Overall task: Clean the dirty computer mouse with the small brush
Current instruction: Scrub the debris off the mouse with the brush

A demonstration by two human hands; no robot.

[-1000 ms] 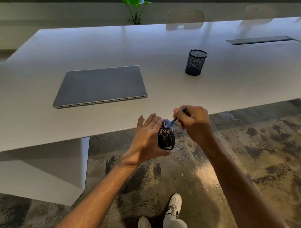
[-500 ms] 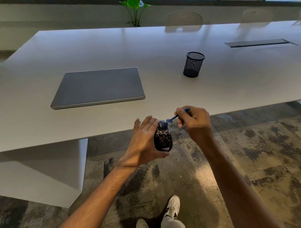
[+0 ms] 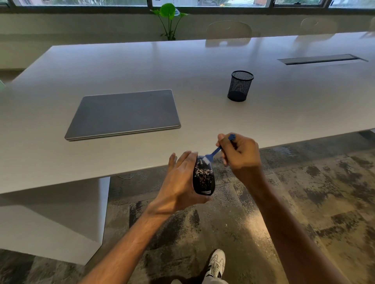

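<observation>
Bristles of blue brush, pinched by right hand, touch speckled black mouse gripped in left hand.

It looked like an office meeting room. A long white desk filled the space. On it lay a closed laptop, with a mesh pen cup to its right and a cable hatch further right. Chairs stood behind the desk, a plant by the windows, and patterned carpet lay below.
</observation>
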